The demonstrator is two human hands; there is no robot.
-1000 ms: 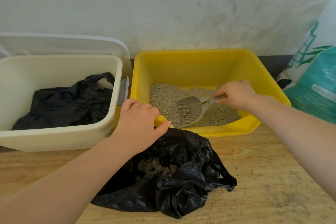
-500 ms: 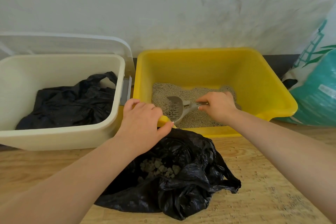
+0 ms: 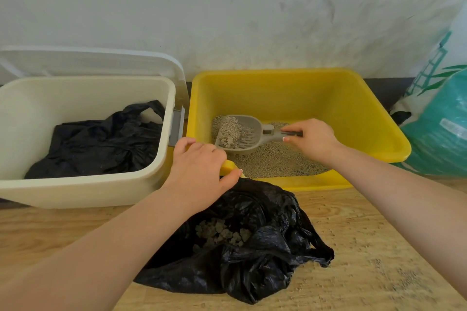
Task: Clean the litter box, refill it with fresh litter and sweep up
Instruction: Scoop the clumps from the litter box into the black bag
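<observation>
Grainy wooden floor [image 3: 353, 247]; right hand [image 3: 313, 139] gripping slotted scoop [image 3: 242, 135], left hand [image 3: 197, 171] gripping yellow box [image 3: 353, 118] rim.

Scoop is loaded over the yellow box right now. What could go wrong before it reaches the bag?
Litter could spill: the scoop carries a heap near its front edge, and the black bag has a slumped, narrow opening. The yellow litter box may shift if the left hand lets go of its rim.

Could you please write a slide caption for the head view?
Right hand lifts a litter-filled scoop in the yellow box; left hand grips its rim.
</observation>
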